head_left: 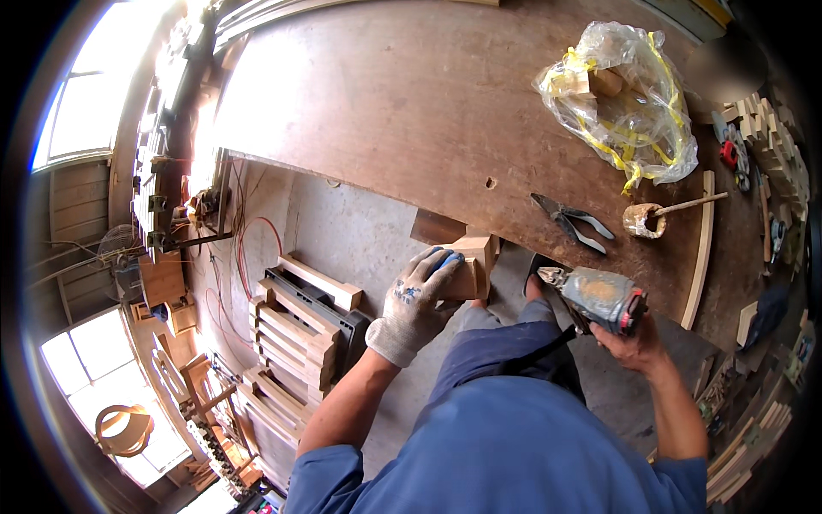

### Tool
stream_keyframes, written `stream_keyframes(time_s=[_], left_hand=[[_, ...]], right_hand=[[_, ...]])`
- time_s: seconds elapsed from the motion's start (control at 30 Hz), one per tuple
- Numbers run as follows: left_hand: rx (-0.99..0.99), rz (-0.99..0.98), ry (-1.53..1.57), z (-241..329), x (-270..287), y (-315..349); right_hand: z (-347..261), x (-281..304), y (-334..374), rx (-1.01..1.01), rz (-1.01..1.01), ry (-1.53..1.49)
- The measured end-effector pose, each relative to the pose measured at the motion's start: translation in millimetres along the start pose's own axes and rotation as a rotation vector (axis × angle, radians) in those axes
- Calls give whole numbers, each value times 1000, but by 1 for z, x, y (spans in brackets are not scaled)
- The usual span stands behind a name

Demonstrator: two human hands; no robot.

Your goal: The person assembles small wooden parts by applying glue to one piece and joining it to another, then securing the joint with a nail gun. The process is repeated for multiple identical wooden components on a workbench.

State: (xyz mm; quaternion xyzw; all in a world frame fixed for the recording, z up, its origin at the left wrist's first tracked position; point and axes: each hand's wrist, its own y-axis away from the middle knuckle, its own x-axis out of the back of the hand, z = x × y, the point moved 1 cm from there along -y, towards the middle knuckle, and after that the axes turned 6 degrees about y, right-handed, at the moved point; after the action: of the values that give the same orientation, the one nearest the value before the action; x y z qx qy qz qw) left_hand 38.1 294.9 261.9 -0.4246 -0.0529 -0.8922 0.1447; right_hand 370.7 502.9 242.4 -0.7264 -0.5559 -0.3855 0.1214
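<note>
My left hand (413,300), in a pale work glove with blue marks, is closed on a wooden piece (473,267) at the front edge of the workbench (385,103). The piece looks built of joined blocks; my fingers cover part of it. To the right, my bare right hand (629,343) grips a worn grey nail gun (599,297), its metal nose pointing left toward the bench edge. The tool is apart from the wooden piece. Beyond it on the bench lie pincers (572,223) with grey-and-black handles.
A crusted pot (640,220) with a stick stands right of the pincers. Behind it sits a clear plastic bag (672,128) holding wooden pieces. A curved wooden strip (702,257) lies at the right. Slatted wooden parts (291,334) are stacked on the floor, near a red hose (242,257).
</note>
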Motion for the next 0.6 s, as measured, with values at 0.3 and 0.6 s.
stream_keyframes(time_s=[0.3, 0.6], left_hand=[[6, 3, 11, 0, -1, -1], [-6, 8, 4, -2, -2, -1]], right_hand=[[-30, 12, -58, 251, 213, -55], [-41, 7, -74, 240, 107, -254]])
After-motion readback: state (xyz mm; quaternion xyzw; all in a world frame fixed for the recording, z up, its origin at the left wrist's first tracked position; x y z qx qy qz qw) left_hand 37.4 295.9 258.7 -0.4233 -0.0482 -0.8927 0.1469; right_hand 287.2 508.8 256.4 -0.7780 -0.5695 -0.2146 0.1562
